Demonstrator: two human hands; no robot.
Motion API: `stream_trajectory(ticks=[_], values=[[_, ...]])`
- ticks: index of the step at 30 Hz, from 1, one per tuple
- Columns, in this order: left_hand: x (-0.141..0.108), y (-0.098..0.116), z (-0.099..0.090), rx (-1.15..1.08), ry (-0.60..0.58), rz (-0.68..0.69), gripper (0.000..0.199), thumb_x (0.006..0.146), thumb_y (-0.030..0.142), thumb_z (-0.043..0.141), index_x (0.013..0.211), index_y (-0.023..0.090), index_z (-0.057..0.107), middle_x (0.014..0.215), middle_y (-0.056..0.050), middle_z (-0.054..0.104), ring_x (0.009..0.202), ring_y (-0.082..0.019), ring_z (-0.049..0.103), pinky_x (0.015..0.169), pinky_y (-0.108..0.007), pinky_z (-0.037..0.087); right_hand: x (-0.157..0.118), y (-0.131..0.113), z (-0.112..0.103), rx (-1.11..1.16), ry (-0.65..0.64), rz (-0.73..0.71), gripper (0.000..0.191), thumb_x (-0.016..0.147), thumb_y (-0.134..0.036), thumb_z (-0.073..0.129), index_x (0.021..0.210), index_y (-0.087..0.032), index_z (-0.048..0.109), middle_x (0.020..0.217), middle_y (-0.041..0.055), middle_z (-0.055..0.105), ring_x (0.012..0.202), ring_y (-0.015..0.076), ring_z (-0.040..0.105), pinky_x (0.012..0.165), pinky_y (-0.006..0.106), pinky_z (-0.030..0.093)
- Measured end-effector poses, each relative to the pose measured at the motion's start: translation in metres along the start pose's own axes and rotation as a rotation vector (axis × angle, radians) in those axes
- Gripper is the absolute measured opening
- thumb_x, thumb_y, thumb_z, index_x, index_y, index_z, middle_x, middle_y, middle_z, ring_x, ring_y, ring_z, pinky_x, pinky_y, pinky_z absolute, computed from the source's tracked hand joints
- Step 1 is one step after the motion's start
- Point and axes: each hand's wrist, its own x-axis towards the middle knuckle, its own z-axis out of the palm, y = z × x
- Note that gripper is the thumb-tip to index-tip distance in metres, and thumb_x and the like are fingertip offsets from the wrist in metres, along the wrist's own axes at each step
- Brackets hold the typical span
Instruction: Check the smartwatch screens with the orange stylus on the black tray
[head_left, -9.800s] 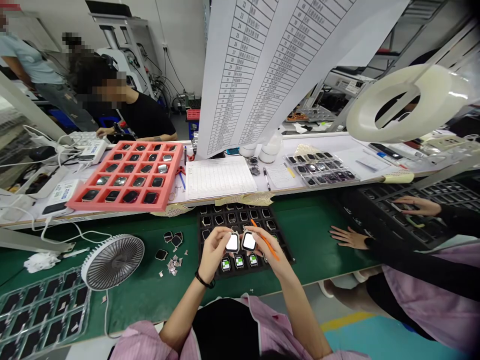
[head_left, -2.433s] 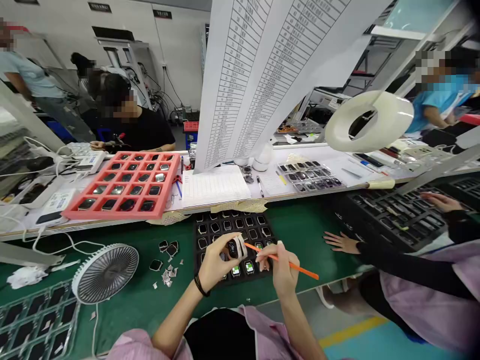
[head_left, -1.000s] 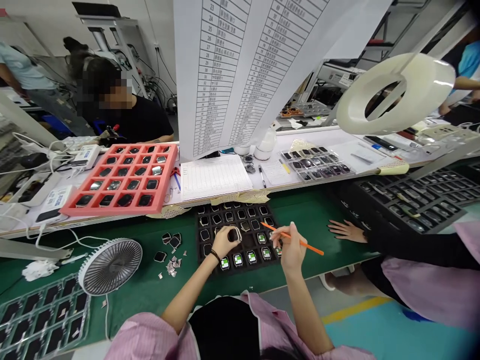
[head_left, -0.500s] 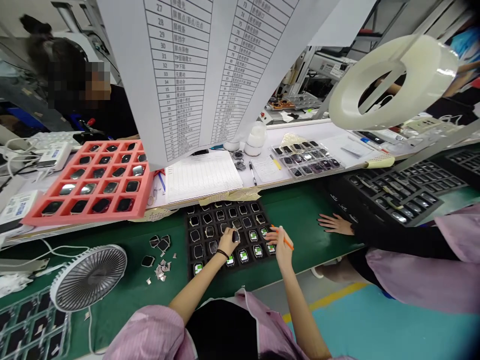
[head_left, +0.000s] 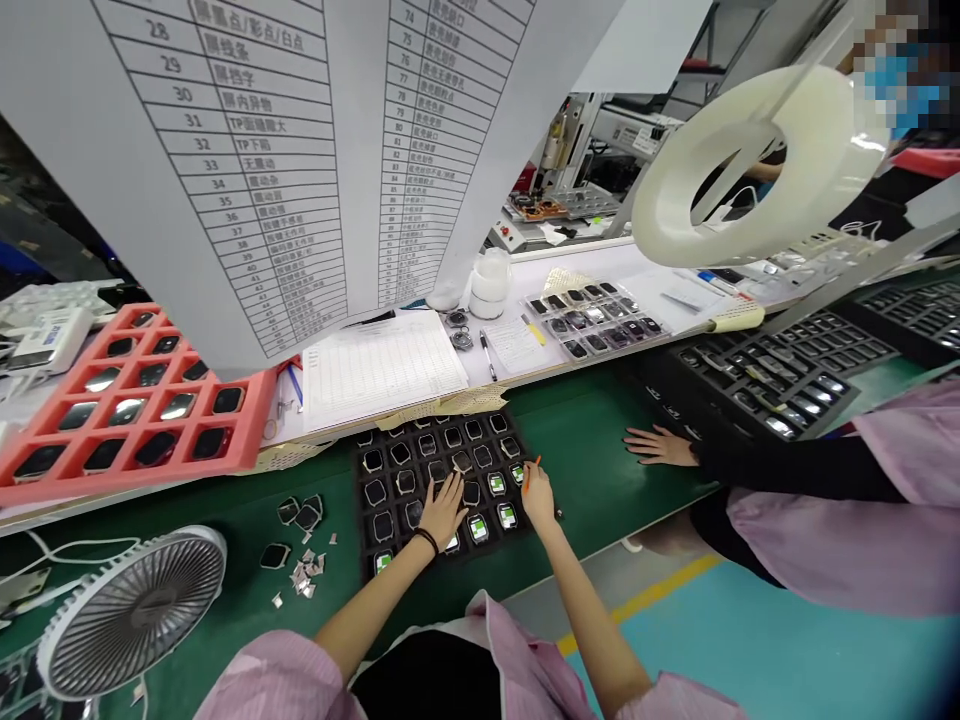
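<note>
Left hand (head_left: 442, 512) lies spread over square-faced watches (head_left: 452, 436) in a black compartmented tray (head_left: 398, 520). Right hand (head_left: 538, 497) pinches a slim orange stick (head_left: 527, 485) at tray's right edge.

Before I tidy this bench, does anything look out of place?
Yes: silvery scraps lie scattered on the green bench near the fan, beside three loose watch bodies, which looks untidy because those in the black tray sit in rows.
</note>
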Motion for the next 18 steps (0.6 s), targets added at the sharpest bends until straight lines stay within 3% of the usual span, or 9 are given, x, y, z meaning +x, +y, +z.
stream_trajectory(ticks=[5, 7, 12, 15, 18], values=[[0.038, 0.026, -0.003, 0.007, -0.061, 0.012, 0.039, 0.09, 0.025, 0.047, 0.129, 0.02, 0.049, 0.131, -0.011, 0.053, 0.122, -0.026, 0.047, 0.102, -0.042, 0.036, 0.009, 0.005, -0.001, -0.068, -0.092, -0.022, 0.033, 0.096, -0.019, 0.029, 0.109, -0.009, 0.058, 0.104, 0.0193, 0.063, 0.103, 0.0292, 0.059, 0.088, 0.042, 0.045], [0.056, 0.037, 0.0, 0.015, -0.079, -0.025, 0.04, 0.085, 0.025, 0.056, 0.123, 0.017, 0.052, 0.125, -0.013, 0.054, 0.118, -0.029, 0.048, 0.098, -0.043, 0.038, 0.012, 0.006, -0.002, -0.08, -0.138, -0.018, 0.032, 0.098, -0.019, 0.029, 0.112, -0.011, 0.057, 0.109, 0.0169, 0.062, 0.104, 0.0262, 0.059, 0.09, 0.041, 0.046], [0.087, 0.049, 0.004, 0.024, -0.106, -0.112, 0.047, 0.067, 0.016, 0.073, 0.11, 0.015, 0.056, 0.123, -0.015, 0.052, 0.116, -0.033, 0.048, 0.097, -0.048, 0.036, 0.024, 0.002, -0.005, -0.108, -0.268, 0.031, 0.029, 0.092, -0.031, 0.056, 0.117, -0.017, 0.056, 0.117, 0.0082, 0.059, 0.099, 0.0211, 0.061, 0.084, 0.042, 0.052], [0.097, 0.049, 0.001, -0.001, -0.101, -0.13, 0.05, 0.058, 0.008, 0.075, 0.104, 0.017, 0.057, 0.12, -0.012, 0.054, 0.114, -0.033, 0.049, 0.094, -0.049, 0.038, 0.035, -0.003, -0.005, -0.109, -0.341, 0.088, 0.031, 0.091, -0.031, 0.057, 0.119, -0.016, 0.055, 0.118, 0.0086, 0.059, 0.098, 0.0216, 0.061, 0.082, 0.042, 0.053], [0.1, 0.047, -0.004, -0.071, -0.06, -0.125, 0.041, 0.058, 0.006, 0.07, 0.095, 0.017, 0.058, 0.112, -0.01, 0.056, 0.11, -0.033, 0.053, 0.091, -0.049, 0.04, 0.048, -0.008, -0.009, -0.067, -0.386, 0.148, 0.032, 0.091, -0.031, 0.057, 0.119, -0.017, 0.055, 0.119, 0.0087, 0.058, 0.1, 0.0221, 0.061, 0.083, 0.042, 0.053]])
